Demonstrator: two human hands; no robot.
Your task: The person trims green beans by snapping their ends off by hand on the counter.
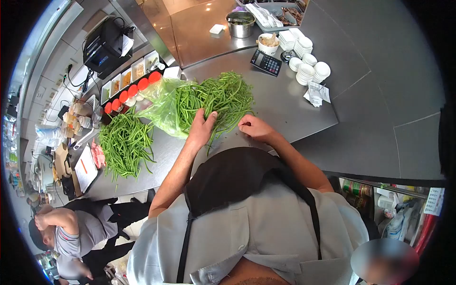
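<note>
A large heap of green beans (228, 92) lies on the steel counter, partly on a translucent green plastic bag (164, 111). My left hand (203, 127) is at the heap's near edge, closed around some beans between thumb and fingers. Just right of it, my right hand (256, 128) is held low over the counter with its fingers curled together in a pinch. What is between those fingertips is too small to make out. Further left sits a second pile of green beans (126, 145). Small bits are scattered on the metal near my right hand.
Red-lidded jars (133, 90) and a row of topping trays (126, 78) line the left side. A calculator (266, 62), stacked white cups (306, 73), a paper tub (269, 42) and a metal pot (240, 26) stand beyond. Another person (85, 228) is at lower left.
</note>
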